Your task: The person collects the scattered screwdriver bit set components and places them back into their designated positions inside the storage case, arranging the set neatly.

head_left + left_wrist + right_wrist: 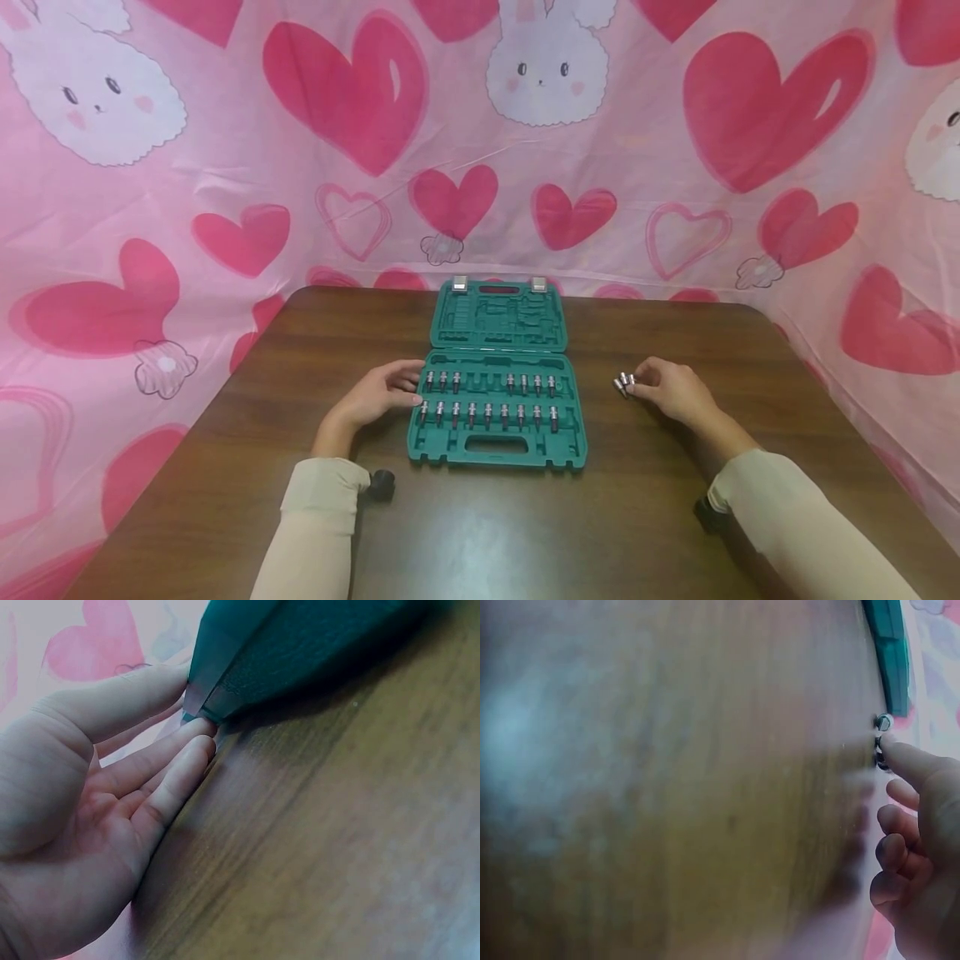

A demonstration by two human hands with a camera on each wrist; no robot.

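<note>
A green socket case [497,450] lies unfolded on the table, its lid tipped back. Two rows of silver bit sockets [488,415] fill its base, with a gap in the upper row. My left hand [378,392] holds the case's left edge; the thumb is at the rim and the fingers lie along the side, as the left wrist view also shows. Right of the case, my right hand [675,392] pinches a small cluster of bit sockets [621,382] between thumb and index finger. Its other fingers curl loosely in the right wrist view. Whether the cluster touches the table I cannot tell.
Brown wooden table [480,542] under everything. A pink cloth [480,150] with hearts and rabbits hangs behind and at both sides. The lid [498,317], with two metal latches, stands behind the base. Dark wrist devices [382,485] sit under both sleeves.
</note>
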